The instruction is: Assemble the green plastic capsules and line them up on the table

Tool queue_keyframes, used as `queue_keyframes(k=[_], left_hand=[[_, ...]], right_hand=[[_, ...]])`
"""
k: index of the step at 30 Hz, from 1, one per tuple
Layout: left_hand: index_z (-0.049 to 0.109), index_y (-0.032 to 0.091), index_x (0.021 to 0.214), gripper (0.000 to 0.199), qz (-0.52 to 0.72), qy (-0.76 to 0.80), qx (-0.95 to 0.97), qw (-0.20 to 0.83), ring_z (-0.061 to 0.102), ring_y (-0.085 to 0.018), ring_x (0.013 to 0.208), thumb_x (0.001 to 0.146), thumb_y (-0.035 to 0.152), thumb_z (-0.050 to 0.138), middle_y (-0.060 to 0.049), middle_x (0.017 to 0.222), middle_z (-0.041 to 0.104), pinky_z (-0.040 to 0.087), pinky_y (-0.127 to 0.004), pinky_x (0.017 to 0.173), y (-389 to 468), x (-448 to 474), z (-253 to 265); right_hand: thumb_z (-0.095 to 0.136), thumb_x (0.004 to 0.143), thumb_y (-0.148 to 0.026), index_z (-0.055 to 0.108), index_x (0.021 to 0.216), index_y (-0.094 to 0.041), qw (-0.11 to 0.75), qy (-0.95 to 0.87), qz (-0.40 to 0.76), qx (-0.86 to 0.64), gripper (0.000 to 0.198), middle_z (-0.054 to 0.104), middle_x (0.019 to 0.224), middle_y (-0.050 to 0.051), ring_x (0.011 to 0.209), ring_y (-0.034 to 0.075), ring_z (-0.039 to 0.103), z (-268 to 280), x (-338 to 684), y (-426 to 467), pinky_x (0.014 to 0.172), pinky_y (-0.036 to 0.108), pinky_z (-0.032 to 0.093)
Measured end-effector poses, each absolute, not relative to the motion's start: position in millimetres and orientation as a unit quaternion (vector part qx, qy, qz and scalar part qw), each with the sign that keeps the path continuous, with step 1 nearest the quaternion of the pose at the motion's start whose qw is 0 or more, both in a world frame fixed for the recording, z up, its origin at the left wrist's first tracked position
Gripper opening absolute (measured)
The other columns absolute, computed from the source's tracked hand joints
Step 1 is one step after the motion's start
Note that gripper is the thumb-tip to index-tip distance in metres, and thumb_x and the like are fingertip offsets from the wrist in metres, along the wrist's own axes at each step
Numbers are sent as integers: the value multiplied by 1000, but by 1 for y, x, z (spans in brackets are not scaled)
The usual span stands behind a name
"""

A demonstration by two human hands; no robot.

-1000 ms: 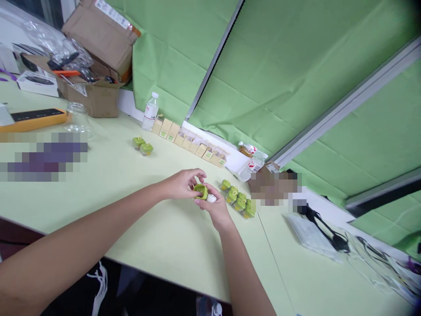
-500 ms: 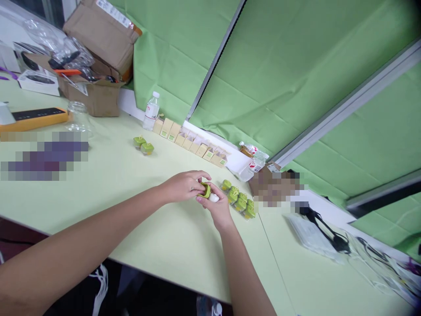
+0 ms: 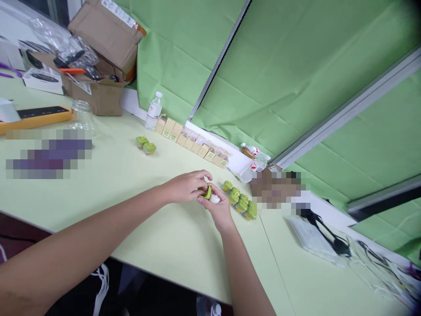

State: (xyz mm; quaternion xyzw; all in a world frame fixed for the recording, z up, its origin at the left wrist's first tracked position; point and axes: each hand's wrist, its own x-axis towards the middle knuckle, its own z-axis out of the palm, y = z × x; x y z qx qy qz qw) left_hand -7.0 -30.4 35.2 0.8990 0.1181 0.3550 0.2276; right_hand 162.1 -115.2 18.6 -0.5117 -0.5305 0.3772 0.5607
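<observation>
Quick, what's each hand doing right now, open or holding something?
Left hand: fingers curled at the green lid; grip can't be told.
Right hand: closed, holding the green lid and a small white object.

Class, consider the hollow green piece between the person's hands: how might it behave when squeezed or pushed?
The green piece is probably stiff: its rim shows a clear, open outline. It is likely light for handling, being small enough for the right hand to hold alone. Its rounded edge might let it rock if pushed.
</observation>
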Motion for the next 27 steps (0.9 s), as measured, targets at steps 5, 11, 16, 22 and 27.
queue_keyframes(k=[5, 11, 16, 22, 27], left_hand=[[67, 18, 89, 18, 346, 111, 903, 228, 63, -13, 86, 90, 14, 49, -6, 130, 53, 47, -27, 75, -31, -8, 35], [69, 21, 97, 23, 337, 124, 908, 214, 63, -13, 83, 91, 15, 48, -5, 131, 54, 47, -27, 72, -31, -9, 36], [73, 21, 85, 18, 329, 128, 912, 212, 65, -15, 92, 86, 15, 56, -1, 137, 54, 47, -26, 79, -26, -9, 34], [75, 21, 82, 22, 339, 122, 904, 230, 66, -16, 92, 86, 13, 55, -2, 130, 60, 48, -26, 79, -26, -7, 33], [72, 19, 79, 17, 333, 124, 897, 261, 66, -14, 86, 85, 15, 57, -4, 128, 58, 48, -26, 78, -27, -8, 34]], right_hand=[[85, 58, -20, 71, 108, -22, 561, -520, 386, -515, 52, 69, 91, -1, 78, 14, 60, 18, 161, -115, 73, 27, 51], [86, 56, -21, 71, 111, -20, 559, -510, 386, -528, 58, 71, 93, 1, 80, 16, 62, 19, 161, -115, 76, 30, 53], [86, 58, -21, 70, 111, -21, 551, -521, 389, -523, 56, 71, 92, 0, 78, 15, 63, 16, 163, -114, 76, 29, 53], [88, 54, -22, 71, 109, -21, 561, -509, 376, -534, 58, 73, 94, 2, 81, 17, 65, 16, 162, -114, 81, 32, 54], [89, 52, -21, 71, 110, -21, 561, -504, 384, -533, 61, 73, 94, 1, 81, 16, 64, 15, 164, -114, 81, 33, 53]])
